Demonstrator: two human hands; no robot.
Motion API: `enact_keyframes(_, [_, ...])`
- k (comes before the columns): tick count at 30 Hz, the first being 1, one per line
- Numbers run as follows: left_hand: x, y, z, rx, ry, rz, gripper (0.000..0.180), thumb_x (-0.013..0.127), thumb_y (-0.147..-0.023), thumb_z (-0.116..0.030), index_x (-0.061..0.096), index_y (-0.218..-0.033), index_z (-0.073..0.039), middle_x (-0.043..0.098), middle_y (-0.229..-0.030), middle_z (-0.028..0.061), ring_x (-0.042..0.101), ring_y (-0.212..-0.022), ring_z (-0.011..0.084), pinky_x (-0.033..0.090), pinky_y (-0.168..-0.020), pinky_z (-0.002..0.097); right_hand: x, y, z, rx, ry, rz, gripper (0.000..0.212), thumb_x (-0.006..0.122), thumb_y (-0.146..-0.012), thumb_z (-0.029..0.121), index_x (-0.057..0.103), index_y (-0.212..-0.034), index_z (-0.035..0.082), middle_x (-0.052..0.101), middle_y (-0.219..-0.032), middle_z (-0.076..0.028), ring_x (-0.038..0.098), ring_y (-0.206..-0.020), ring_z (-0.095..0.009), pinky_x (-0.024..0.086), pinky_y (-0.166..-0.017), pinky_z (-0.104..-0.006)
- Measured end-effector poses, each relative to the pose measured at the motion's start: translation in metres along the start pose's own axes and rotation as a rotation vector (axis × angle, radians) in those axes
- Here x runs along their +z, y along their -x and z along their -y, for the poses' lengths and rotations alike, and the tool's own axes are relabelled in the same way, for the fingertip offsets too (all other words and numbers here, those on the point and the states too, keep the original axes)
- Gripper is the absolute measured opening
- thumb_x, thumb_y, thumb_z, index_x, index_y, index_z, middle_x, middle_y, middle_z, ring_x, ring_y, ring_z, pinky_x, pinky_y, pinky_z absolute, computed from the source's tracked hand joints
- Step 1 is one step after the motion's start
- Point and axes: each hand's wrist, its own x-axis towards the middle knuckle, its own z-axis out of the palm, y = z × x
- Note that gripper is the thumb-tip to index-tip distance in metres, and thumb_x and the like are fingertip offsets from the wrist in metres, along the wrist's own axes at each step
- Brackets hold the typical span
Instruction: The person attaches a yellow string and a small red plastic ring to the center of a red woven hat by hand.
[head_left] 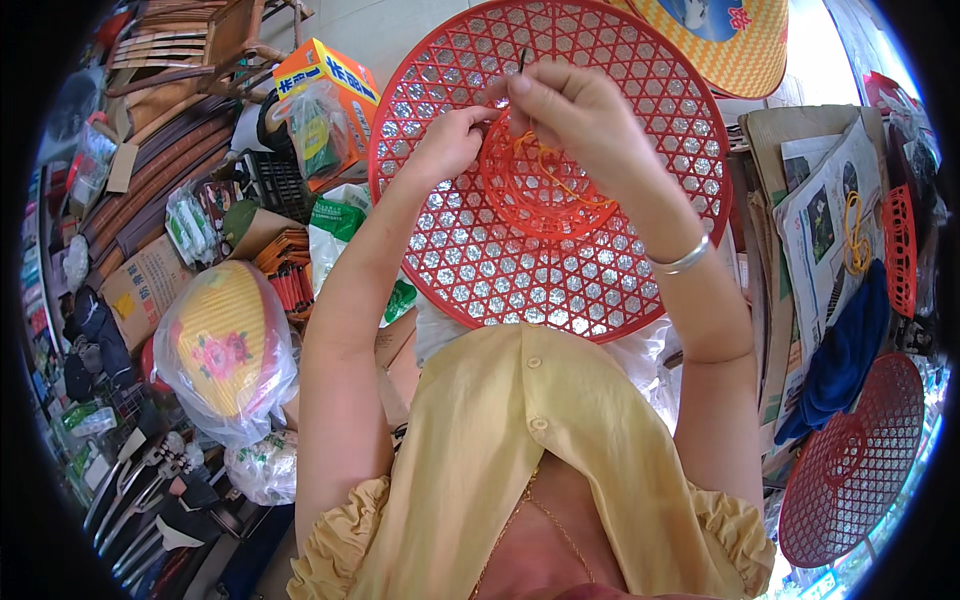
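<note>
Red lattice basket [374, 165]: round, beneath the fingers
Right hand [580, 112]: raised, pinching dark rod [523, 59]
Left hand [452, 143]: curled, grip unclear

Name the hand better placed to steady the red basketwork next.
Probably the left hand: it looks closer to the red basketwork, while the right hand looks raised and pinches a thin dark piece.

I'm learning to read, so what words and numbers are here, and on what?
I won't copy words out, but writing shows here:
Orange box: big, bold characters.
Cardboard box: slanted characters.
Yellow woven thing: a red character.
Newspaper: mostly too small to read.
Green-and-white bag: too blurred to read.
</note>
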Motion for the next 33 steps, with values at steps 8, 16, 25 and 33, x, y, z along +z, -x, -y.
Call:
enact_keyframes(8, [0.003,-0.002,0.003,0.016,0.028,-0.003,0.039,0.045,-0.086,-0.001,0.059,-0.122,0.001,0.067,-0.112,0.0159,0.065,-0.102,0.0225,0.049,-0.09,0.0326,-0.006,0.006,-0.116,0.279,0.543,0.033,0.031,0.049,-0.093,0.028,0.065,-0.1,0.002,0.066,-0.089,-0.016,0.064,-0.082,-0.025,0.049,-0.076,-0.038])
enact_keyframes(16, [0.002,0.002,-0.003,-0.011,0.065,-0.003,0.039,0.045,-0.086,0.001,0.06,-0.122,0.0,0.067,-0.113,0.0158,0.065,-0.103,0.0227,0.049,-0.09,0.0327,0.004,-0.004,-0.136,0.253,0.744,0.029,0.034,0.044,-0.093,0.032,0.063,-0.106,0.006,0.066,-0.102,-0.02,0.061,-0.097,-0.038,0.046,-0.086,-0.0486])
enact_keyframes(25, [0.0,0.003,-0.001,0.026,-0.004,-0.011,0.039,0.05,-0.083,-0.002,0.062,-0.121,-0.002,0.067,-0.114,0.0161,0.064,-0.107,0.0252,0.047,-0.094,0.0336,0.026,0.003,-0.14,0.232,0.549,-0.155,0.032,0.044,-0.094,0.034,0.06,-0.102,0.008,0.065,-0.096,-0.023,0.061,-0.091,-0.043,0.046,-0.081,-0.0523])
enact_keyframes(33, [-0.003,0.016,-0.001,0.09,-0.428,-0.001,0.024,0.057,-0.084,-0.013,0.065,-0.104,-0.001,0.066,-0.098,0.0222,0.063,-0.094,0.0384,0.049,-0.082,0.0446,0.032,-0.003,-0.158,0.27,0.615,-0.143,0.035,0.043,-0.095,0.039,0.059,-0.103,0.009,0.065,-0.096,-0.022,0.061,-0.091,-0.044,0.046,-0.08,-0.0535])
